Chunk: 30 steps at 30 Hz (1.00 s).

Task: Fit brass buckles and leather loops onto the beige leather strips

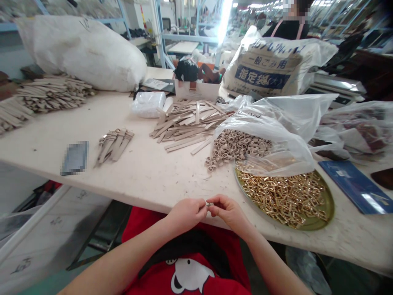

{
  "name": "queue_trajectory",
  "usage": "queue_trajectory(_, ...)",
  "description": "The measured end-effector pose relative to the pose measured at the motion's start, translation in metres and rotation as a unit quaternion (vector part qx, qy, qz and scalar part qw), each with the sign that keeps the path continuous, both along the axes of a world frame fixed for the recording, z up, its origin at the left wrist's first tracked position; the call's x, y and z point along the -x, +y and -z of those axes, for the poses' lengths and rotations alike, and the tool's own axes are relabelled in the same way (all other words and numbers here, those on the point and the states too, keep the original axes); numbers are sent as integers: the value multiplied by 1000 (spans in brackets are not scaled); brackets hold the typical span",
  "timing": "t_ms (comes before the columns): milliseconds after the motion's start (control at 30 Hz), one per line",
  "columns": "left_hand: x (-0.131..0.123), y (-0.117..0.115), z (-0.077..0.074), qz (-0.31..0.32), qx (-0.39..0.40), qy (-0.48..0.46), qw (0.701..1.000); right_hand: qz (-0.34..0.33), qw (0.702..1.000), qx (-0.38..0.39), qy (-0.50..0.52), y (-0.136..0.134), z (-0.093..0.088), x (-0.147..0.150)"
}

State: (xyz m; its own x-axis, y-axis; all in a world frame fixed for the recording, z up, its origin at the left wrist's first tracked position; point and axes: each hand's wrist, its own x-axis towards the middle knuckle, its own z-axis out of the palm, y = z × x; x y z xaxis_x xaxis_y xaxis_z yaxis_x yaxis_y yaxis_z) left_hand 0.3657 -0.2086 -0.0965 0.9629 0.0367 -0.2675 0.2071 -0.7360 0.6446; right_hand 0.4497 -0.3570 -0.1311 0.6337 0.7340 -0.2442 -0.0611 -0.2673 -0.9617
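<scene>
My left hand [190, 213] and my right hand [226, 209] meet at the table's front edge, fingertips pinched. Between them is a small, light-coloured piece [209, 204], mostly covered by the fingers, so its kind cannot be made out. To the right of my hands, a round tray [329, 213] holds a heap of gold metal buckles [285, 196]. Behind it, small beige loops [239, 145] spill from a clear plastic bag [273, 119]. Flat beige strips [187, 121] lie in a loose pile farther back. A small bundle of strips with metal ends [114, 144] rests to the left.
Stacked strips [55, 94] and a large white sack [82, 53] occupy the far left. A white box [196, 90] and a printed bag [264, 65] stand at the back. On the right lies a blue flat case [357, 186]. Another person [288, 24] is in the background.
</scene>
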Motion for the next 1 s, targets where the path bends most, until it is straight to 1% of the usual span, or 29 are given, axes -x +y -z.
queue_trajectory(67,-1,-1,2,-6,-28,-6,1000,0,999,-7,-44,0,0,2)
queue_trajectory(133,-4,-2,2,-8,-13,-5,1000,16,999,-23,-42,-1,0,2)
queue_trajectory(200,-7,-1,-1,-12,25,0,1000,46,998,-39,18,-2,0,2)
queue_trajectory(267,-10,-1,-5,-14,57,7,998,72,991,-57,101,-3,2,4)
queue_trajectory(333,-10,0,-7,-13,68,7,998,87,979,-77,166,-3,5,6)
queue_trajectory(367,-10,0,-7,-10,68,9,998,88,975,-84,183,-4,6,7)
queue_trajectory(433,-8,0,-6,2,57,14,998,83,976,-82,183,-4,7,9)
queue_trajectory(500,-6,-1,-4,12,35,13,999,74,982,-65,158,-3,7,10)
queue_trajectory(567,-4,-4,-1,8,11,4,1000,69,986,-54,140,-2,5,10)
queue_trajectory(633,-5,-8,0,-6,12,-5,1000,65,988,-52,132,-2,5,10)
queue_trajectory(767,-5,-8,-1,-10,104,-1,995,69,985,-59,144,-7,10,7)
queue_trajectory(900,3,3,-4,10,213,85,973,127,971,-74,190,-12,14,6)
queue_trajectory(933,5,4,-4,7,226,94,969,140,966,-81,201,-11,15,9)
queue_trajectory(1000,8,4,-4,-16,227,61,972,139,957,-102,235,-5,15,17)
